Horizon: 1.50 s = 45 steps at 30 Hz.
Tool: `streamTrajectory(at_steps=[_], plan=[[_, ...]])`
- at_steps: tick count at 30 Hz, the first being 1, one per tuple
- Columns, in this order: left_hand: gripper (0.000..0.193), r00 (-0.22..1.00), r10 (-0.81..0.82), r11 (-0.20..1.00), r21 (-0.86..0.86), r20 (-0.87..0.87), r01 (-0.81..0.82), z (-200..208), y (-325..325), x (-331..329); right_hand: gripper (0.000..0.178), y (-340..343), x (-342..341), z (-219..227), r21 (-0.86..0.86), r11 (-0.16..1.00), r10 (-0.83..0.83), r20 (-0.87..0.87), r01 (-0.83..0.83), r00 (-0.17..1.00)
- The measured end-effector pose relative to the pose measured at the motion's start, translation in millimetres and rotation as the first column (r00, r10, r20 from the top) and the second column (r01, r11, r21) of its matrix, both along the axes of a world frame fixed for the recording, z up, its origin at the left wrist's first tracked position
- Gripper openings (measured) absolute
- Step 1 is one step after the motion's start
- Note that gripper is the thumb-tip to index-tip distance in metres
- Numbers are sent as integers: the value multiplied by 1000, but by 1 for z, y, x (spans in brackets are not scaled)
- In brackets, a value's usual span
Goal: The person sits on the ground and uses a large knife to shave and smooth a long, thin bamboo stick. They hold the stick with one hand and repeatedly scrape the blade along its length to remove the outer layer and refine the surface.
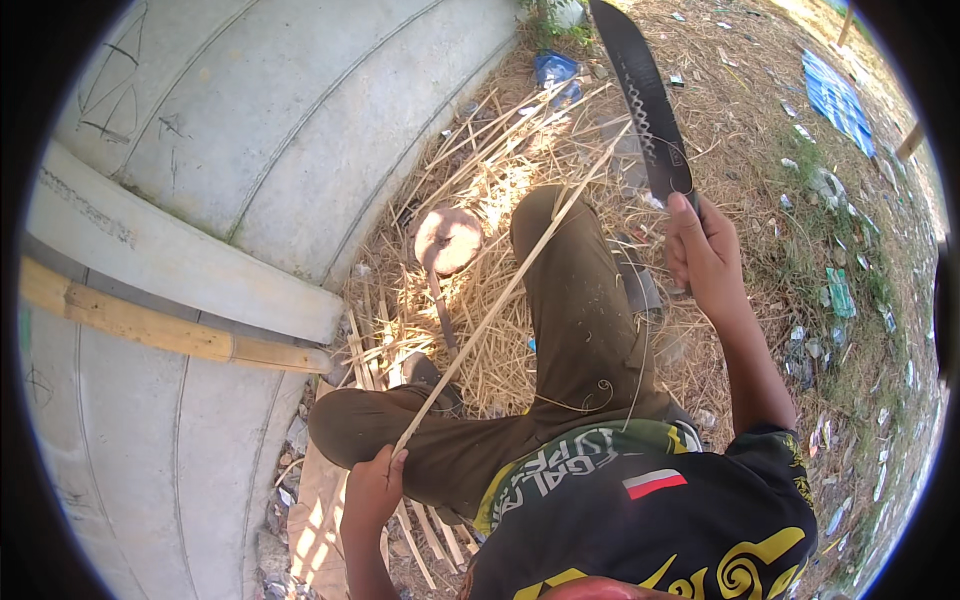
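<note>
My left hand point(373, 485) is closed around the lower end of a long, thin, pale strip of bamboo point(510, 285). The strip slants up and to the right across my legs, its far end close to the blade. In my right hand point(705, 255) is a machete point(645, 100) with a broad dark blade and a row of cut-out shapes along it. The fist wraps its handle, thumb toward the blade, which points up and away. A fine curled shaving point(600, 397) lies on my trousers, with a thin strand running up beside the right leg.
A round wooden block point(447, 240) stands on the straw-littered ground, a dark flat bar point(442, 315) beside it. Split strips point(490, 140) lie beyond it. Along the left runs a concrete wall point(290, 90) with a bamboo pole point(180, 325). A blue striped sheet point(837, 100) lies far right.
</note>
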State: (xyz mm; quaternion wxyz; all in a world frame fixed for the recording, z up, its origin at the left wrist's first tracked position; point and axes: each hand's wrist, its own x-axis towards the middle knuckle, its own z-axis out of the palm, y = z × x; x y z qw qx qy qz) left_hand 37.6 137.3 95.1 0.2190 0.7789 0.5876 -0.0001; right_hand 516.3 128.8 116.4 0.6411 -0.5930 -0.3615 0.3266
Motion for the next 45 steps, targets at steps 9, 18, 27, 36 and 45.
streamTrajectory(at_steps=[9, 18, 27, 36, 45], plan=[[29, 999, -30, 999, 24, 19, 30, -2, 4, 1, 42, 4, 3, -61, -396, 914, 197, 247, -86, 949], [28, 1000, -24, 1000, 15, 2, 24, -1, 5, 7, 40, 4, 2, -59, -76, 988, -87, 457, 136, 885], [33, 1000, -6, 1000, -1, 11, 6, -2, 2, 4, 39, -4, 5, -18, 82, 991, -96, -111, 105, 989], [36, 1000, -10, 1000, 13, 11, 10, -5, -2, 0, 37, -8, 8, -21, -165, 981, 85, -135, -107, 987], [34, 999, -32, 999, 35, 20, 32, -5, 1, -1, 39, -11, 3, -51, -412, 752, 372, -379, -515, 847]])
